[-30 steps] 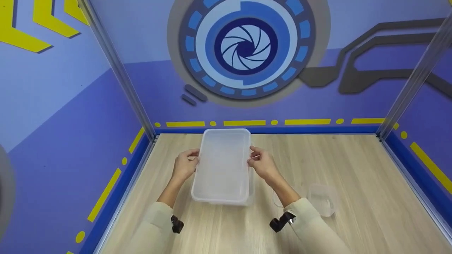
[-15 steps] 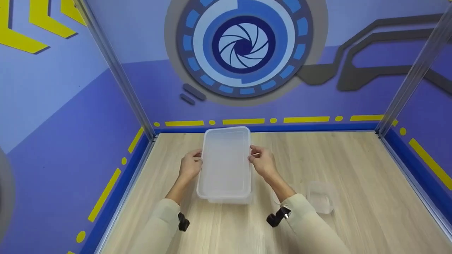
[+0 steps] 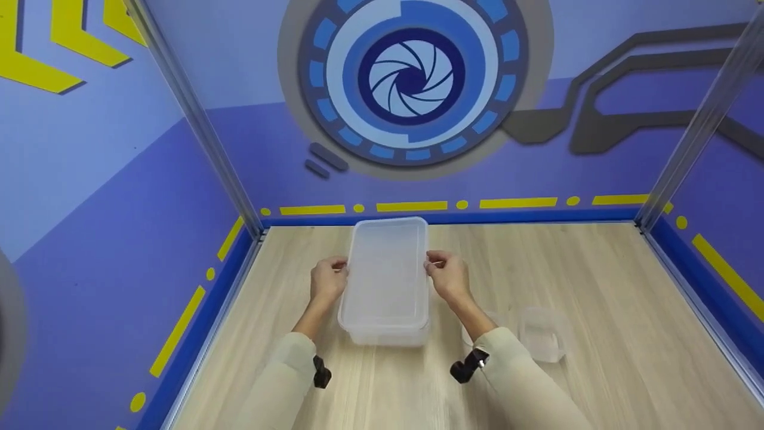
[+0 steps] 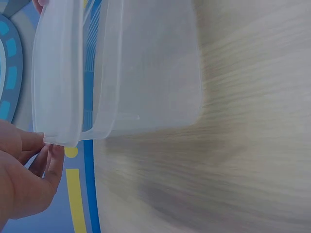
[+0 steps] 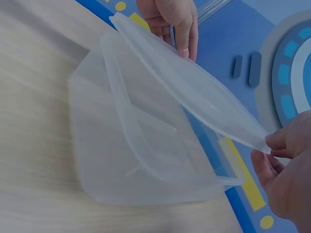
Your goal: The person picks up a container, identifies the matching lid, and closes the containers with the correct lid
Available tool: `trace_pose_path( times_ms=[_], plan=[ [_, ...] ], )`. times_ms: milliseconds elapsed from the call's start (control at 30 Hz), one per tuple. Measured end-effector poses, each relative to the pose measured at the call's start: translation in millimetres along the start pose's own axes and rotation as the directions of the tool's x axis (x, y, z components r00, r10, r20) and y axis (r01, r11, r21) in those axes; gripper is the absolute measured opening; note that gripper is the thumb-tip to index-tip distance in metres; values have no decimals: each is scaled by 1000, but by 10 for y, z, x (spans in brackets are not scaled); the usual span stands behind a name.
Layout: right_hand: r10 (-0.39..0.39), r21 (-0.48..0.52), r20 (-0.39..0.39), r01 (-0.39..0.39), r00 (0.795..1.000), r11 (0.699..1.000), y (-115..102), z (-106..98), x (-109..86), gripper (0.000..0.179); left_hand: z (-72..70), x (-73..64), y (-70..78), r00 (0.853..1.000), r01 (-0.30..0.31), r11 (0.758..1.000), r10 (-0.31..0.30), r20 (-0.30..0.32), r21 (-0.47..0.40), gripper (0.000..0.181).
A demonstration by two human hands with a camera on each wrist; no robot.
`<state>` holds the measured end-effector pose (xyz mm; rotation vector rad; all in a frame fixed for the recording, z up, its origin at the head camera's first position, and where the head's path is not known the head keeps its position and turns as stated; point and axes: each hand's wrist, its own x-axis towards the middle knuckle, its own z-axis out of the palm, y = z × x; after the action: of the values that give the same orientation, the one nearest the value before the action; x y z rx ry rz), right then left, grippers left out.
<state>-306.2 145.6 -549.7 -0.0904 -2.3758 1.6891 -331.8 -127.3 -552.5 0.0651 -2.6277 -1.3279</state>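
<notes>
- A translucent white rectangular plastic lid [image 3: 387, 276] hangs just above a clear rectangular plastic container [image 3: 391, 335], which stands on the pale wood-grain surface [image 3: 597, 286] near its middle.
- In both wrist views the lid is tilted over the container: one long edge lies close to the container's rim, the other is raised, with a gap between them.
- The left hand [image 3: 327, 280] is at the lid's left long edge and pinches that rim between thumb and curled fingers [image 4: 48, 162].
- The right hand [image 3: 447, 276] is at the lid's right long edge and pinches it the same way, fingertips [image 5: 279, 141] closed on the thin rim.
- Both forearms wear cream sleeves [image 3: 280, 382], each with a small black mount [image 3: 468, 365] at the wrist.
- To the right of the container, just beyond the right forearm, a small clear plastic cup-like container [image 3: 542, 334] stands on the surface, well apart from the lid.
- Beyond the container's far end, a blue border with yellow dashes [image 3: 412, 206] runs along the foot of the purple back wall [image 3: 268, 155].
- Above the container, that wall bears a large blue and white circular aperture graphic [image 3: 412, 77].
</notes>
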Motion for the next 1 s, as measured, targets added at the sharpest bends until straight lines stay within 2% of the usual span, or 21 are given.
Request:
trace_pose_path(
  times_ms=[333, 500, 733, 1000],
  plan=[
    [37, 21, 69, -38, 997, 999, 111, -4, 30, 37, 58, 4, -42, 1000, 7, 1000, -7, -15, 9, 21],
    [53, 14, 69, -54, 996, 998, 173, -6, 11, 38, 90, -1, -43, 1000, 25, 1000, -25, -2, 7, 26],
    [50, 37, 28, -51, 998, 998, 266, 17, -29, 30, 148, -11, -37, 998, 58, 998, -58, 21, 3, 28],
    [76, 12, 25, -77, 997, 997, 304, 62, -37, 27, 156, -8, -67, 998, 64, 998, -64, 22, 1, 27]
  ],
)
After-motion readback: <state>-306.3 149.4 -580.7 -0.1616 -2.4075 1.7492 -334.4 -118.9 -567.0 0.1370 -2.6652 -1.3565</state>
